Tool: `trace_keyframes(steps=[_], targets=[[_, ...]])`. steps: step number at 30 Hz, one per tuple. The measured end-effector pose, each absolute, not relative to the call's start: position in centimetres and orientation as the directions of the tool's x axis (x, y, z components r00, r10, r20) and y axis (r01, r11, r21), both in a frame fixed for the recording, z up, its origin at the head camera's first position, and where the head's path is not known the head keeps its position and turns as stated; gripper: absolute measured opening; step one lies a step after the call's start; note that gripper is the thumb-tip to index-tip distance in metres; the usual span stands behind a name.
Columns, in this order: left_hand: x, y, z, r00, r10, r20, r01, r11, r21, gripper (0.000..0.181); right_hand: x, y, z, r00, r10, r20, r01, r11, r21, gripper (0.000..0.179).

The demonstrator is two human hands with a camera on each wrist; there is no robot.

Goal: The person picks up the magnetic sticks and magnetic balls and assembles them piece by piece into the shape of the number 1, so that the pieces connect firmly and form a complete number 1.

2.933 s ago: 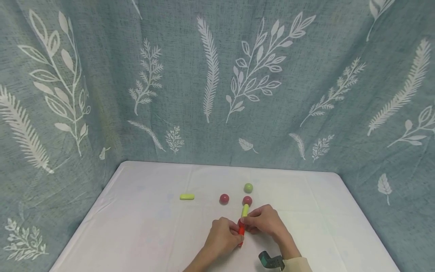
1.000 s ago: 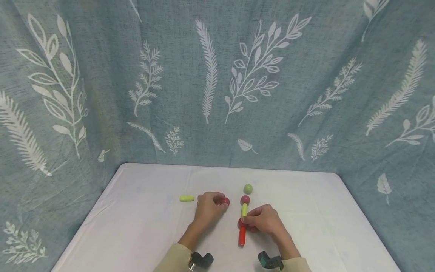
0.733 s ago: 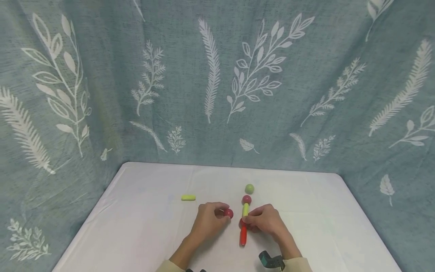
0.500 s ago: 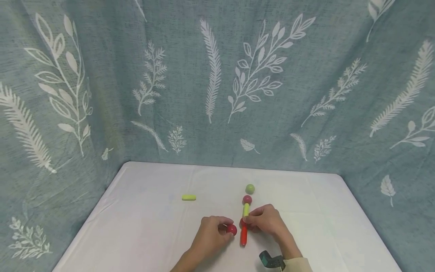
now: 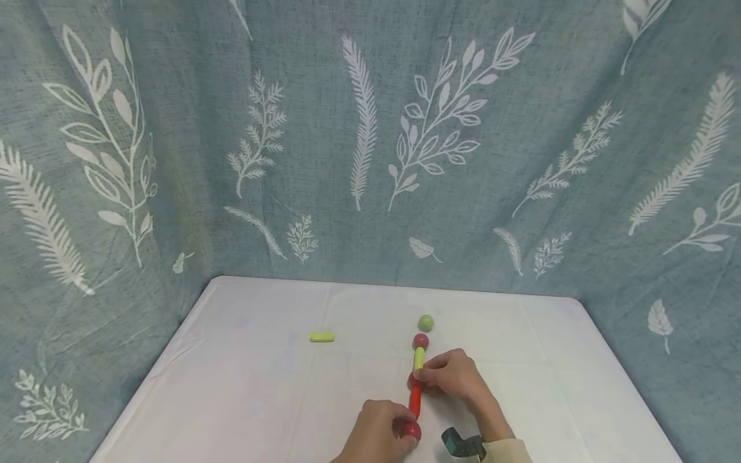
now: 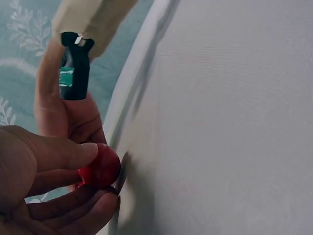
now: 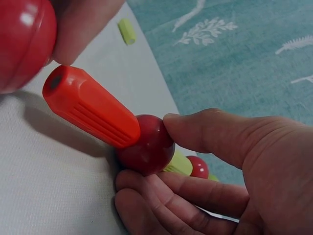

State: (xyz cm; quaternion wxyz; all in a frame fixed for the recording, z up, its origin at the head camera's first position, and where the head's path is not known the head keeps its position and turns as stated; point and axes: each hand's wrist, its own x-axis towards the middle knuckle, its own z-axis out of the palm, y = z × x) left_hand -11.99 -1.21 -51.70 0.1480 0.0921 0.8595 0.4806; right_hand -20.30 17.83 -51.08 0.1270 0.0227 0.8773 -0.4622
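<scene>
The left hand (image 5: 379, 429) pinches a loose, glossy red ball (image 5: 411, 431) between thumb and fingers. Half a second ago this ball was farther out, to the left of the lined-up pieces; now it is at the near end of a ribbed, bright red stick (image 7: 93, 105) that looks like plastic. Ball and stick end are very close, with a fingertip beside the gap; I cannot tell for certain whether they touch, or whether the ball rests on the table.

The right hand (image 5: 454, 374) has stayed where it was, thumb and fingers closed on a glossy dark red ball (image 7: 146, 147) at the other end of the red stick, apparently steadying the row.

Beyond that grip, a short yellow-green stick (image 5: 419, 357) runs from the held ball to a far red ball (image 5: 420, 341). A shiny green ball (image 5: 426, 323) sits just past it, perhaps touching. A second yellow-green stick (image 5: 321, 337) lies well apart to the left on the white cloth-covered table (image 5: 260, 386); neither has noticeably moved.

The change suggests the work is now at the row's near end, where joining appears unfinished.
</scene>
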Motion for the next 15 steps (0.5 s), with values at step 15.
trace_keyframes(steps=[15], targets=[[-12.09,-0.60,-51.62,-0.952,0.265,-0.154,0.022,0.561,0.828,0.020,-20.25,17.88,-51.00,-0.967,-0.080,-0.243,0.157,0.568,-0.808,0.017]])
